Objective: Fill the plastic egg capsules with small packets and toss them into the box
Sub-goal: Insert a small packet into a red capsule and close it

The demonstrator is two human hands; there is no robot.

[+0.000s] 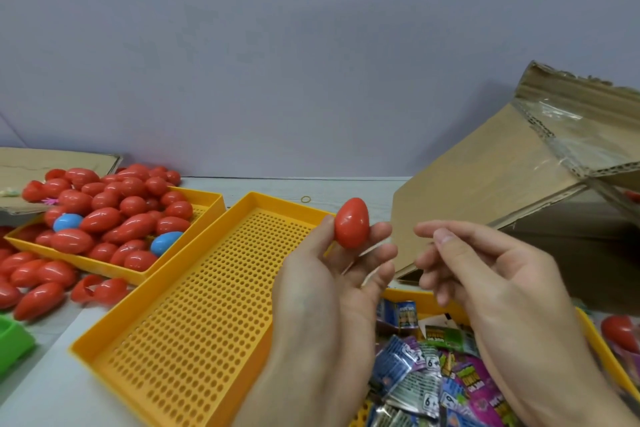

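Observation:
My left hand holds a closed red egg capsule between thumb and fingertips, above the far corner of an empty perforated yellow tray. My right hand hovers just right of it, fingers loosely curled, holding nothing. Small colourful packets lie heaped in a yellow tray under both hands. The open cardboard box stands at the right behind my hands, its flap raised.
A yellow tray at the left is piled with red egg capsules and two blue ones. More red capsules lie loose on the table. A green object sits at the left edge. One red capsule lies far right.

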